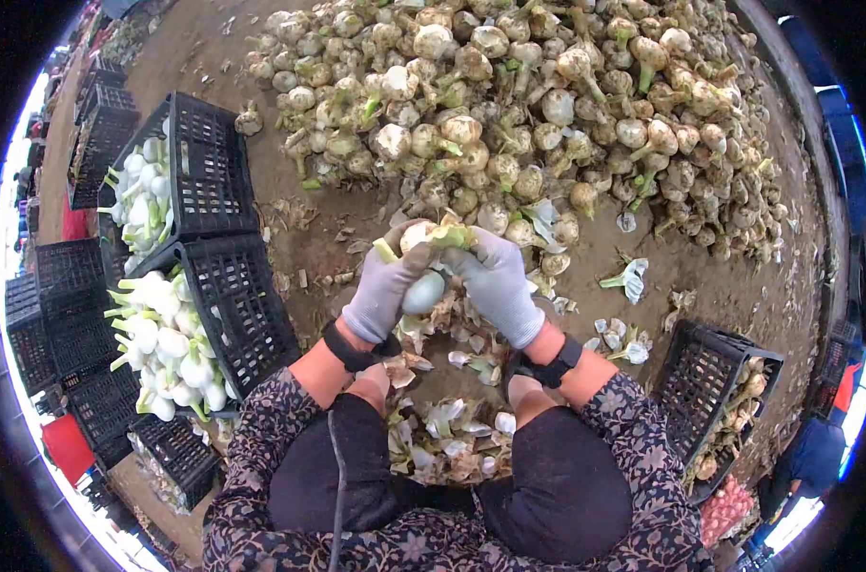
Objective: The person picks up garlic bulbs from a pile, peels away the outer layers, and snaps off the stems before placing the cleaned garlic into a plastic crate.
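Observation:
Both my hands wear pale grey gloves with dirty fingers and meet in front of my knees. Between them is a garlic bulb [423,293], its lower part smooth and white. My left hand [387,291] is closed around its left side, near a short green stem piece [385,251]. With bent fingers, my right hand [495,286] pinches loose yellow-green garlic skin [452,234] at the top. The fingertips partly hide where bulb and skin join. Peeled-off skins [452,434] lie on the ground between my feet.
A large heap of unpeeled garlic [509,105] covers the ground ahead. To the left, black crates [237,305] hold clean white bulbs [166,343]. At the right a tilted black crate [700,381] contains garlic with dry skins. A person in blue [814,458] is at the far right.

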The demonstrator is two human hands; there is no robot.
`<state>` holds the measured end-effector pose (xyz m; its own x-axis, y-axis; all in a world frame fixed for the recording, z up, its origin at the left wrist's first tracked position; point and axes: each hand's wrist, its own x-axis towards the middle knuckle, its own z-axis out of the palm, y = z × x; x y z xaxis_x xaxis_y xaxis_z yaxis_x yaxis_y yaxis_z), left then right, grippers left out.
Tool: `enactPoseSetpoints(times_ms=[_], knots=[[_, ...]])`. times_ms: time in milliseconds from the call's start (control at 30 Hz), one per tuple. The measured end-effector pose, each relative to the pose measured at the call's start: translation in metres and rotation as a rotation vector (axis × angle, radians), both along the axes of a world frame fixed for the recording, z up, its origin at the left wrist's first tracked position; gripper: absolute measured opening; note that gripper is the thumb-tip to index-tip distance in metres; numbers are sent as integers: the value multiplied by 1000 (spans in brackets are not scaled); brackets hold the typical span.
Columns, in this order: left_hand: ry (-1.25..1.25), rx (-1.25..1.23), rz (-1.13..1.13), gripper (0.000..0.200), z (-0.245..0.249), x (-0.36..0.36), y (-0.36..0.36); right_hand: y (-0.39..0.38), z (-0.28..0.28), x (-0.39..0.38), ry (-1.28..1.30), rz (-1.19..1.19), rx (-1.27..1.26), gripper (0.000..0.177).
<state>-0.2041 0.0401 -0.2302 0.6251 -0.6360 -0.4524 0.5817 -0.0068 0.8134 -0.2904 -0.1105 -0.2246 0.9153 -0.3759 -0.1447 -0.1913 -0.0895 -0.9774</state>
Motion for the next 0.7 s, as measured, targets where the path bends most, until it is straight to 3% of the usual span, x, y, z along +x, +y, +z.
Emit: enactPoseSetpoints(times_ms=[100,133,167,233,300,333,367,433,467,500,567,633,700], knots=[[-36,-75,-38,66,6,0,3,-24,19,4,129,72,93,17],[-111,-74,-73,72,13,1,1,-26,-6,6,58,-38,310,15],[-187,-74,-104,78,19,2,-1,-33,-14,8,-3,-84,217,15],[22,-151,-173,81,30,0,2,-58,-28,7,-124,-167,29,15],[176,-222,-301,82,45,-6,6,-104,-41,8,236,-493,199,15],[30,-139,-428,86,43,-5,6,-119,-34,3,272,-418,119,16],[95,-172,-363,86,43,-6,7,-129,-23,-1,310,-340,41,18],[208,-236,-228,87,42,-6,7,-112,2,-6,236,471,-101,37],[112,-195,-182,85,36,0,11,-97,-15,-19,180,715,-229,47],[84,-161,-148,83,34,5,15,-74,18,-19,361,852,-294,53],[6,-84,-79,84,30,11,17,-53,31,-17,293,746,-527,54],[23,-61,-80,83,34,11,17,-45,38,-15,37,320,-516,53],[43,-43,-105,82,38,11,14,-38,42,-6,-165,258,-509,43]])
